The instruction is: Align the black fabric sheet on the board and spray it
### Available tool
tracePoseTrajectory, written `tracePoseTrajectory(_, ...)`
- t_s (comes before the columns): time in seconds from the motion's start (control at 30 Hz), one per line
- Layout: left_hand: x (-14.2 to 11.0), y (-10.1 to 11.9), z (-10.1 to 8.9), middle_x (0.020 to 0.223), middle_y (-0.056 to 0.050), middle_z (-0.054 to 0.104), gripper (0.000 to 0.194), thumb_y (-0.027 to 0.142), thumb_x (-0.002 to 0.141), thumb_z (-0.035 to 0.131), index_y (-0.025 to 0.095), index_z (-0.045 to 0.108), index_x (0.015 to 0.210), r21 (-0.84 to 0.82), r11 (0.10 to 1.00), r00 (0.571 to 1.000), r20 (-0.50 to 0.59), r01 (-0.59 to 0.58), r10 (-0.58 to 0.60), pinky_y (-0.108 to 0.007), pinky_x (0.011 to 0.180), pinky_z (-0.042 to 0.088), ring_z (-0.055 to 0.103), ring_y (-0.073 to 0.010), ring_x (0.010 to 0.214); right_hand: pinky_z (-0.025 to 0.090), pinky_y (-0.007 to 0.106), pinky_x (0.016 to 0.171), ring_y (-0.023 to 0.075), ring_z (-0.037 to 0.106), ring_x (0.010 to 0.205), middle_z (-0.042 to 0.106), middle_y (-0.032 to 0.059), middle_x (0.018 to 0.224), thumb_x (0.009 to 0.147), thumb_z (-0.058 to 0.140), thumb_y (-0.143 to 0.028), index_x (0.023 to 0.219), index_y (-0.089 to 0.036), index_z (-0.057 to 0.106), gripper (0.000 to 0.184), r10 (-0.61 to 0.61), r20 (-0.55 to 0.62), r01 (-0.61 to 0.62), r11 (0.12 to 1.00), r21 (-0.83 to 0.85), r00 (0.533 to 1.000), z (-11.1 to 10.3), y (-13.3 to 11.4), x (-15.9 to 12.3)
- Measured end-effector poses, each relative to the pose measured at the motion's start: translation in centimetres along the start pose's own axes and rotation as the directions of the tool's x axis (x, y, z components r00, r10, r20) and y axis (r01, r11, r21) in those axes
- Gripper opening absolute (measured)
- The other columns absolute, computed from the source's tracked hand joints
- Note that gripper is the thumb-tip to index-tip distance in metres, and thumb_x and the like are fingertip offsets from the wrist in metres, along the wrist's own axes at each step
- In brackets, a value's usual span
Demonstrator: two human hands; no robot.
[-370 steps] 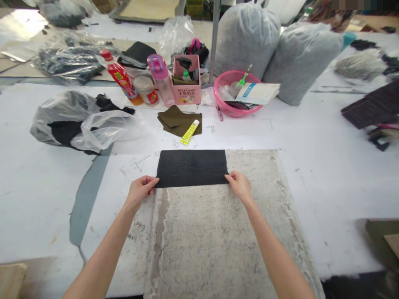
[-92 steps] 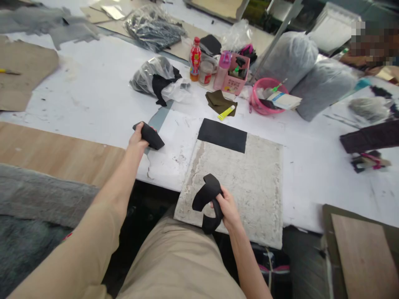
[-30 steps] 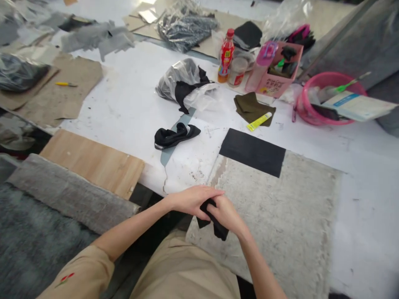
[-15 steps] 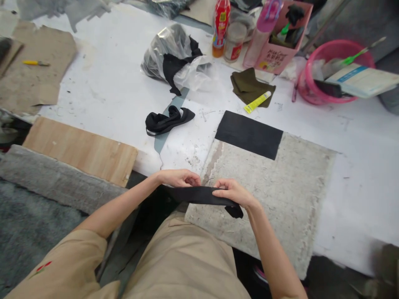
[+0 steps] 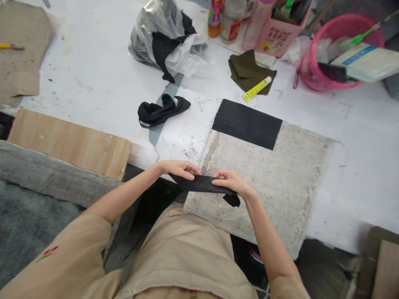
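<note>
A long black fabric strip (image 5: pixel 204 184) is stretched between my hands at the front edge of the table. My left hand (image 5: pixel 183 169) pinches its upper edge, thumb on the near side. Further right, my right hand (image 5: pixel 230 181) grips the strip the same way, and a short end folds down below it. Under and behind the strip lies a grey, worn square board (image 5: pixel 264 187). A flat black rectangular piece (image 5: pixel 247 123) rests on the board's far left corner. A rolled bundle of black fabric (image 5: pixel 162 110) sits on the table beyond my left hand.
At the back are a plastic bag (image 5: pixel 168 39) with black scraps, olive fabric pieces (image 5: pixel 247 70), a yellow tube (image 5: pixel 257 89), a pink box (image 5: pixel 276 35) and a pink basket (image 5: pixel 343 50) of tools. A wooden plank (image 5: pixel 70 141) lies at the left.
My left thumb has come down onto the strip's near face, where the fingers were just above it. The strip stays stretched between both hands. The whole view has shifted slightly.
</note>
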State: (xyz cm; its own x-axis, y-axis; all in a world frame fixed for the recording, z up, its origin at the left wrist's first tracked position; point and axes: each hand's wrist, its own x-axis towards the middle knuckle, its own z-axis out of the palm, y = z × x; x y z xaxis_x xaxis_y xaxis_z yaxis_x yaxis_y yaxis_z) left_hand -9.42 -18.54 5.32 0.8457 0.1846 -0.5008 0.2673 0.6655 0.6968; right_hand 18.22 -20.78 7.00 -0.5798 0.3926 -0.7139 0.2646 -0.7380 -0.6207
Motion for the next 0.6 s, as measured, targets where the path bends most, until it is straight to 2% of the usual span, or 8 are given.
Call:
tracePoseTrajectory(0.1, 0.1, -0.1, -0.1, 0.097, -0.006, 0.072, 0.046, 0.04, 0.072, 0.08, 0.018, 0.066, 0.109, -0.047, 0.996, 0.994, 0.076, 0.08, -0.076, -0.021, 0.068, 0.051, 0.066, -0.0171, 0.08, 0.032, 0.019, 0.046, 0.0069, 0.048, 0.05, 0.059, -0.0044, 0.062, 0.066, 0.077, -0.046, 0.079, -0.018, 0.06, 0.036, -0.006, -0.003, 0.006, 1.0, -0.021, 1.0, 0.0, 0.1, 0.0)
tracePoseTrajectory(0.3, -0.3, -0.7, -0.5, 0.079, -0.003, 0.07, 0.033, 0.038, 0.07, 0.081, 0.014, 0.068, 0.088, 0.038, 0.994, 0.995, 0.014, 0.103, -0.103, -0.017, 0.06, 0.048, 0.063, -0.0131, 0.069, 0.031, 0.019, 0.045, 0.0065, 0.047, 0.049, 0.058, -0.0046, 0.061, 0.066, 0.077, -0.048, 0.079, -0.017, 0.06, 0.038, 0.013, -0.002, -0.013, 0.999, -0.038, 1.0, -0.3, 0.4, 0.1)
tracePoseTrajectory(0.47, -0.8, -1.6, -1.2, 0.084, -0.005, 0.071, 0.032, 0.036, 0.072, 0.08, 0.015, 0.068, 0.092, 0.044, 0.995, 0.996, 0.008, 0.092, -0.092, -0.017, 0.064, 0.048, 0.064, -0.0133, 0.073, 0.031, 0.019, 0.046, 0.0068, 0.047, 0.049, 0.058, -0.0052, 0.059, 0.067, 0.076, -0.048, 0.082, -0.017, 0.06, 0.037, 0.015, -0.021, -0.016, 0.999, -0.052, 1.0, -1.0, 1.1, -0.2)
tracePoseTrajectory(0.6, -1.2, -2.1, -1.4, 0.088, -0.006, 0.07, 0.034, 0.035, 0.072, 0.079, 0.015, 0.067, 0.097, 0.036, 0.997, 0.998, 0.0, 0.068, -0.069, -0.019, 0.065, 0.049, 0.064, -0.0148, 0.076, 0.033, 0.02, 0.048, 0.0079, 0.05, 0.051, 0.061, -0.0039, 0.062, 0.067, 0.076, -0.048, 0.082, -0.018, 0.061, 0.036, 0.036, -0.031, -0.039, 0.996, -0.086, 0.999, -2.6, 2.0, -1.1)
